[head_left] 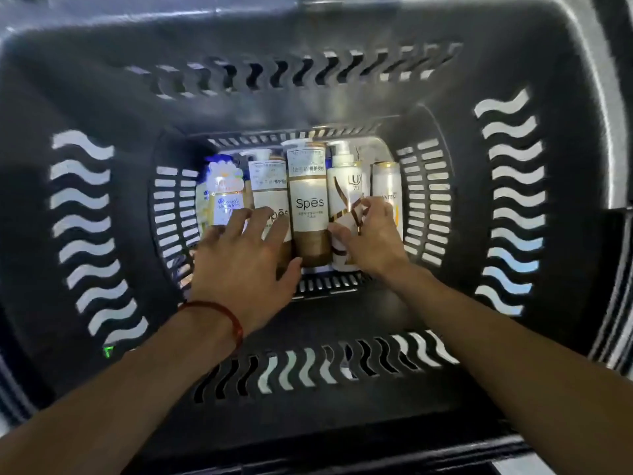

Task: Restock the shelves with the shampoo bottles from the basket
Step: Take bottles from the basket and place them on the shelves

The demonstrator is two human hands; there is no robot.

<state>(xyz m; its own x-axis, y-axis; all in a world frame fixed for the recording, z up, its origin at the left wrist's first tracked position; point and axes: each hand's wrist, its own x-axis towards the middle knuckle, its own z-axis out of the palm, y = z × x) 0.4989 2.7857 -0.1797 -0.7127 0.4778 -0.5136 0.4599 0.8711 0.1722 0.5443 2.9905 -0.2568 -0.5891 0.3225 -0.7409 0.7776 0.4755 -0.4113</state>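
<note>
Several shampoo bottles lie side by side on the floor of a deep black basket (102,97). From the left they are a Head & Shoulders bottle (224,197), two white-and-gold Spes bottles (269,186) (308,200), a white Lux pump bottle (344,190) and a Pantene bottle (385,183). My left hand (245,255) reaches down with spread, straight fingers over the left Spes bottle. My right hand (368,234) curls its fingers and thumb round the lower part of the Lux bottle.
The basket's walls have wavy slots (82,214) on all sides and rise high around both forearms. A red string bracelet (222,317) is on my left wrist. No shelf is in view.
</note>
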